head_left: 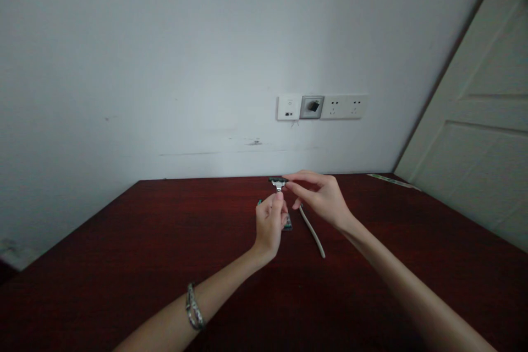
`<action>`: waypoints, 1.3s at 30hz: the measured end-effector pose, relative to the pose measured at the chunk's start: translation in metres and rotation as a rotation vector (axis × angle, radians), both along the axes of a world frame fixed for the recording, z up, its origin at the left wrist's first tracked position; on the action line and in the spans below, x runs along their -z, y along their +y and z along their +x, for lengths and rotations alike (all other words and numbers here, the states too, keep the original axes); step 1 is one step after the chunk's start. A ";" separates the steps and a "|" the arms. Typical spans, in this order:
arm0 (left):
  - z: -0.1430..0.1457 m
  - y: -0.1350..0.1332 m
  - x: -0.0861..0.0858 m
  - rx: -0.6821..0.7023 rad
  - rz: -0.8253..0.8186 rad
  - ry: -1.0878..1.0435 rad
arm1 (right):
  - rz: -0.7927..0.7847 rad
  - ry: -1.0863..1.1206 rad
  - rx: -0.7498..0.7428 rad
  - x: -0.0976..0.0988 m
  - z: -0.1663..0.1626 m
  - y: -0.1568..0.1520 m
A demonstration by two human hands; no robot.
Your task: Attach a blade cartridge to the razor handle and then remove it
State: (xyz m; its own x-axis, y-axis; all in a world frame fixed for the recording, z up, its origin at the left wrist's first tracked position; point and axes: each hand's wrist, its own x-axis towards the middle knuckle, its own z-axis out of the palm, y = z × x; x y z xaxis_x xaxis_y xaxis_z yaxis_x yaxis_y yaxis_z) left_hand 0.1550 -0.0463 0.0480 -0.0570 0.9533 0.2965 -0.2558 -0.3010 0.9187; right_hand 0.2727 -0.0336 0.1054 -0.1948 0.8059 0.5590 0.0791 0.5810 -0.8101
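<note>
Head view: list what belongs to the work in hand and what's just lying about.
Belongs: razor, held in left grip; right grip at its head.
Apparently lying about: pale curved stick, thin strip, greenish item (partly hidden, so uncertain).

No word, brand or number could be read. The white rectangular plastic wall plate (287, 109) bore small faint marks, too tiny to make out. The thin, flat, pale strip with green patterning (394, 181) at the far right of the dark red wooden tabletop (165, 236) was likewise illegible, as was the small green-and-clear flat pack (287, 226).
</note>
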 end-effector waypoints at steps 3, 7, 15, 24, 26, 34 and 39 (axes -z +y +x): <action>0.000 0.000 0.000 -0.004 -0.006 0.004 | 0.000 -0.012 0.007 0.000 0.000 0.000; 0.000 0.000 0.000 -0.003 -0.002 0.010 | -0.002 -0.008 0.008 -0.001 0.000 -0.001; 0.000 -0.002 -0.001 -0.005 0.007 0.025 | -0.009 0.001 0.004 0.001 0.001 0.002; 0.001 -0.003 0.001 0.018 0.018 0.007 | -0.003 0.002 0.010 0.004 0.000 0.004; 0.001 -0.004 0.001 0.030 0.028 -0.003 | 0.008 0.004 0.009 0.006 0.000 0.004; 0.001 -0.005 0.001 0.046 0.049 -0.034 | 0.034 0.012 0.009 0.009 -0.001 0.005; 0.002 -0.005 0.001 0.047 0.029 -0.037 | 0.023 0.001 0.014 0.008 -0.002 0.004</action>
